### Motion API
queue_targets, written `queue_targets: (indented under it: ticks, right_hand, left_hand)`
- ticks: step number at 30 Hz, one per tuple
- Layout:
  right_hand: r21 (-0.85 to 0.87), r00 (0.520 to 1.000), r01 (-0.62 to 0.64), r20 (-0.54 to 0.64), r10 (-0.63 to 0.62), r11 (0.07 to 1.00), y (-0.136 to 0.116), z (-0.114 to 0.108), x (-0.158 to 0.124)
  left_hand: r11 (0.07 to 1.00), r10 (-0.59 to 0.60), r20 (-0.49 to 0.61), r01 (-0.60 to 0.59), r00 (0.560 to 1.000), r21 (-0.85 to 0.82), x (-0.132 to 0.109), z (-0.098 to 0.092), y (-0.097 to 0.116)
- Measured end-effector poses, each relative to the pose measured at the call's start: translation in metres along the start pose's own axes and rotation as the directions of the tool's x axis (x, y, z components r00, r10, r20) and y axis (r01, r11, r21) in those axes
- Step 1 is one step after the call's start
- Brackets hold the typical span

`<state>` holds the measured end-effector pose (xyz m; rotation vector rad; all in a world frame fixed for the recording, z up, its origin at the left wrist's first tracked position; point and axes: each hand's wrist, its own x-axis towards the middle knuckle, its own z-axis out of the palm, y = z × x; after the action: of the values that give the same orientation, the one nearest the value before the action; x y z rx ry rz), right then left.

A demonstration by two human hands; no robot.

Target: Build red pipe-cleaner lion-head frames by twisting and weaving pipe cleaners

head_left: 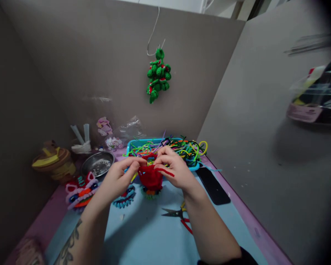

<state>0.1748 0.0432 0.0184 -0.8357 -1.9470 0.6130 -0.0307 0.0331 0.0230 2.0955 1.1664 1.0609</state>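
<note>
A red fuzzy pipe-cleaner piece [151, 179] with orange and green trim underneath is held up between my two hands. My left hand [126, 173] pinches its upper left edge between thumb and fingers. At its upper right edge, my right hand [173, 166] is closed on a red pipe cleaner [166, 171], whose end sticks out past the thumb. Below and to the left lies a blue fuzzy piece [124, 198], partly hidden by my left hand. Scissors [174, 213] with red and yellow handles rest with blades apart beside my right forearm, which covers part of them.
A blue basket [195, 168] heaped with coloured pipe cleaners stands behind my hands. A black phone [213, 186] lies to the right. On the left are a fuzzy animal head [81, 192], a metal bowl [85, 167] and a brown-yellow container [55, 163]. Green ornaments [159, 75] hang on the back wall.
</note>
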Motion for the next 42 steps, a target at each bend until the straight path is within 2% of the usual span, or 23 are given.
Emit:
queue_targets:
  ticks: [3, 6, 9, 15, 20, 24, 27, 30, 35, 38, 42]
  right_hand:
    - [-0.025, 1.000, -0.006, 0.027, 0.007, 1.000, 0.000, 0.002, 0.001]
    - [-0.070, 0.999, -0.011, 0.040, 0.014, 0.997, -0.001, 0.005, 0.002]
    - [-0.077, 0.999, -0.031, 0.035, 0.034, 0.997, -0.004, 0.007, 0.003]
    - [-0.080, 0.999, -0.018, 0.031, 0.020, 0.997, -0.006, 0.007, 0.002]
    - [-0.133, 0.999, 0.009, 0.040, -0.003, 0.991, -0.003, 0.007, 0.002]
    - [-0.219, 0.999, 0.035, 0.049, -0.024, 0.975, -0.005, 0.008, 0.000]
    - [-0.289, 0.999, 0.038, 0.042, -0.027, 0.957, -0.008, 0.010, -0.001]
    - [-0.303, 0.998, 0.034, -0.033, -0.046, 0.952, -0.009, 0.015, -0.001]
    - [-0.263, 0.951, -0.014, -0.301, -0.068, 0.965, -0.006, 0.027, -0.001]
    - [-0.286, 0.945, 0.001, -0.312, -0.094, 0.958, -0.006, 0.029, -0.001]
    - [-0.295, 0.967, 0.007, -0.241, -0.082, 0.955, -0.004, 0.026, -0.001]
  left_hand:
    - [0.996, 0.039, -0.049, -0.035, 0.998, 0.081, -0.002, -0.001, 0.001]
    - [0.961, 0.157, -0.018, -0.149, 0.987, 0.231, -0.004, 0.004, 0.004]
    - [0.920, 0.222, -0.009, -0.206, 0.975, 0.333, -0.005, 0.009, 0.003]
    - [0.879, 0.319, -0.082, -0.263, 0.944, 0.398, -0.005, 0.011, -0.001]
    - [0.899, 0.282, -0.067, -0.239, 0.957, 0.368, -0.005, 0.010, 0.000]
    - [0.926, 0.211, -0.002, -0.200, 0.977, 0.321, -0.006, 0.008, 0.004]
    - [0.944, 0.169, 0.004, -0.163, 0.986, 0.286, -0.006, 0.007, 0.004]
    - [0.962, 0.131, -0.048, -0.115, 0.990, 0.248, -0.005, 0.009, 0.001]
    - [0.990, 0.000, -0.253, 0.036, 0.967, 0.136, -0.003, 0.012, -0.003]
    - [0.995, -0.008, -0.292, 0.037, 0.957, 0.094, -0.002, 0.012, -0.002]
    - [0.994, 0.050, -0.227, -0.026, 0.973, 0.109, -0.001, 0.011, -0.002]
